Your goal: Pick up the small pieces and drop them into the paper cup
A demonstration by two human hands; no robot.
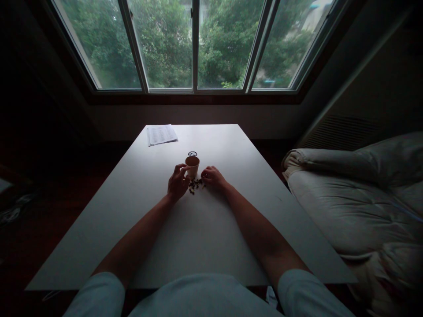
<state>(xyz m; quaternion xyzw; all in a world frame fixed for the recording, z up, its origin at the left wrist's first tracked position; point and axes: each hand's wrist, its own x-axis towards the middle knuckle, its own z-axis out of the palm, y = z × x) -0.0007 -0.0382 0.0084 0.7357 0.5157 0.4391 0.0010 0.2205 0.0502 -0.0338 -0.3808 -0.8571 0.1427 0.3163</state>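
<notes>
Beyond the middle of a long white table (198, 237), toward its far edge, a small open-topped cup (194, 169) stands upright between two bare hands. The left hand (179, 181) has its fingers curved at the cup's left side; whether it grips or merely touches cannot be told. The right hand (213, 177) is just right of the cup, fingers curled inward and down; whether they pinch anything is too small to tell. Small dark pieces (192, 190) lie scattered before the cup, between the hands. A small clear object (192, 153) lies just behind it. Papers (161, 134) sit at the far left corner. Both side edges are well away from the hands, leaving broad tabletop either side and toward the body. Past the right edge is a padded seat (325, 207); beyond the far edge, a window (168, 48).
</notes>
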